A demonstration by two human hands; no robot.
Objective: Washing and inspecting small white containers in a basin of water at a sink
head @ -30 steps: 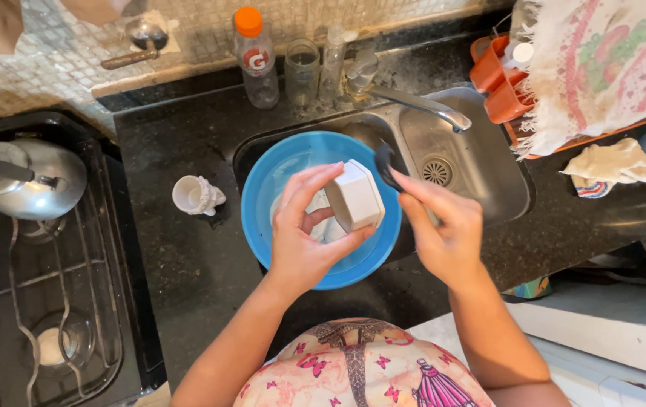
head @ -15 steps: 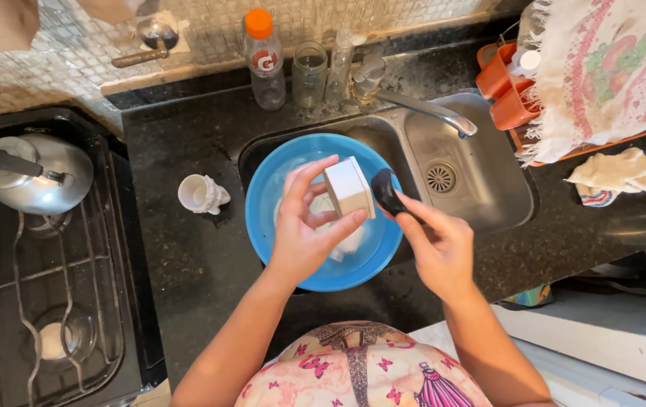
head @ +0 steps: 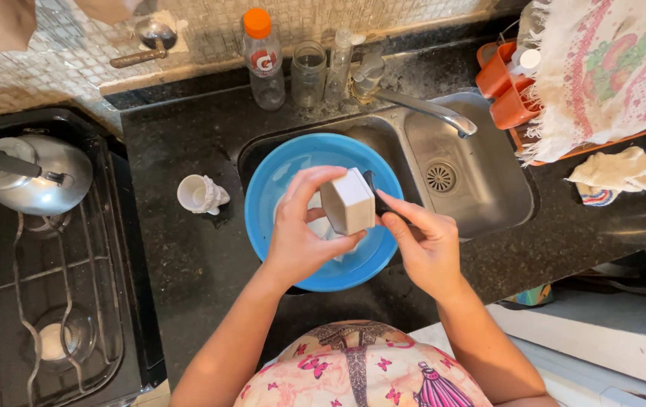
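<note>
- The left hand (head: 300, 241) is holding a white hexagonal container (head: 348, 200) in its grip above the blue basin (head: 277, 181) in the sink (head: 489, 196).
- The right hand (head: 425, 245) is gripping a dark scrubbing tool (head: 375, 197) against the container's side.
- Judging by this, washing is underway, with rinsing left to do.

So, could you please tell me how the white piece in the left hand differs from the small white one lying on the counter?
The white hexagonal container is lifted above the blue basin in the left hand; the small white figurine rests untouched on the black counter. The container looks larger, with flat, straight-edged sides; the figurine is rounded and bumpy. The right hand brings a dark tool to the container only. Both are white.
</note>
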